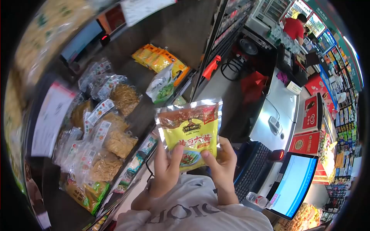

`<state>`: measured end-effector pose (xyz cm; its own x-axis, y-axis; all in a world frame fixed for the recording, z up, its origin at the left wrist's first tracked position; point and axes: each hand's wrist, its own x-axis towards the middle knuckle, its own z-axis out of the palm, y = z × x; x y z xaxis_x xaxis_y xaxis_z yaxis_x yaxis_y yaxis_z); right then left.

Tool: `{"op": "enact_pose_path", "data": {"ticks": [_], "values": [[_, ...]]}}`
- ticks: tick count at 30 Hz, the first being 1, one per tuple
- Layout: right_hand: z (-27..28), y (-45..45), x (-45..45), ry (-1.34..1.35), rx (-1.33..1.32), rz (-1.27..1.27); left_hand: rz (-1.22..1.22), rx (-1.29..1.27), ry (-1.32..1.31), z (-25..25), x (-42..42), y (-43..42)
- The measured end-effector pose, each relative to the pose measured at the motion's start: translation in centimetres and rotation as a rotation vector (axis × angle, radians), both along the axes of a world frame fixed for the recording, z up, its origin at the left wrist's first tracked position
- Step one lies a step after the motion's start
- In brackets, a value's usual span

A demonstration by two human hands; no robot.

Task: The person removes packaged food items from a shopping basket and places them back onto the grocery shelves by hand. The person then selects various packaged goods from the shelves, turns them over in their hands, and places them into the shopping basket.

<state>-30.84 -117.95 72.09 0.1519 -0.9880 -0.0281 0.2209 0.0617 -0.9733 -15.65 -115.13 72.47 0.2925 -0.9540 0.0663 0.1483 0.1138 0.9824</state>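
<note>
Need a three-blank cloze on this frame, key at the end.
1. The left hand and right hand grip the yellow-and-brown foil pouch by its ____ (upper or lower) half.
2. In the picture, the black computer keyboard lies to the ____ (left or right) of the pouch.
3. The background person is dressed in the colour ____.

Missing words: lower; right; red.

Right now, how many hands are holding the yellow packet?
2: the left hand at the lower left of the yellow packet, and the right hand at its lower right. Part of each is hidden behind it.
</note>
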Motion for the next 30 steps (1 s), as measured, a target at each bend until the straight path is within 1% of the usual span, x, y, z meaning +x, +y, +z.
{"op": "enact_pose_path", "data": {"ticks": [1,4,5,7,9,11,13,15,16,17,18,19,21,22,23,25,27,28,29,30], "values": [[-1.4,-0.6,-0.5,0.004,0.021,-0.012,-0.036,0.011,0.006,-2.0,-0.4,-1.0],[-6.5,-3.0,-1.9,0.043,0.174,-0.015,-0.017,0.121,0.017,-7.1,-2.5,-3.6],[-8.7,-3.7,-2.4,0.043,0.203,-0.013,-0.009,0.221,0.039,-9.1,-3.1,-4.1],[-13.5,-4.8,-3.2,0.059,0.334,-0.040,-0.002,0.250,0.044,-13.5,-3.9,-5.7],[-17.9,-5.9,-3.5,0.060,0.374,-0.069,-0.007,0.311,0.054,-18.6,-4.3,-7.1],[-22.6,-6.6,-3.8,0.199,0.373,-0.086,-0.016,0.366,0.060,-22.9,-4.6,-8.2],[-26.3,-7.8,-4.0,0.169,0.375,-0.122,-0.001,0.374,-0.035,-26.1,-4.8,-9.5],[-28.8,-9.4,-4.7,0.344,0.394,-0.072,-0.027,0.383,-0.079,-29.1,-4.8,-10.6],[-32.3,-10.0,-4.7,0.349,0.333,-0.126,-0.041,0.455,-0.190,-30.5,-5.0,-11.4],[-33.8,-10.7,-4.9,0.331,0.308,-0.123,-0.039,0.516,-0.307,-32.1,-4.8,-12.4],[-34.7,-11.1,-4.9,0.627,0.055,-0.197,0.127,0.315,-0.667,-34.2,-4.9,-12.2],[-34.9,-11.8,-4.4,0.902,-0.220,-0.284,0.139,0.230,-0.823,-32.9,-4.4,-12.1],[-31.1,-12.8,-3.5,0.706,-0.227,-0.276,0.082,0.064,-0.887,-32.6,-3.1,-11.7],[-30.4,-13.0,-3.3,0.804,-0.297,-0.299,0.090,0.067,-0.840,-31.2,-2.8,-11.2],[-29.5,-12.9,-3.0,0.914,-0.357,-0.324,0.108,0.021,-0.867,-28.7,-2.3,-10.7],[-24.2,-13.1,-1.1,0.559,-0.179,-0.271,0.093,0.004,-0.714,-23.6,-0.9,-9.9],[-20.1,-13.5,1.4,0.120,-0.123,-0.247,0.193,-0.123,-0.739,-17.8,0.8,-9.0],[-15.1,-13.1,2.4,0.073,-0.120,-0.199,0.261,-0.219,-0.746,-14.7,1.8,-8.5],[-12.2,-12.8,3.3,0.063,-0.147,-0.175,0.323,-0.308,-0.753,-11.2,2.8,-7.7],[-10.0,-12.4,4.1,0.030,-0.278,-0.146,0.368,-0.402,-0.753,-7.1,3.6,-6.4]]}}
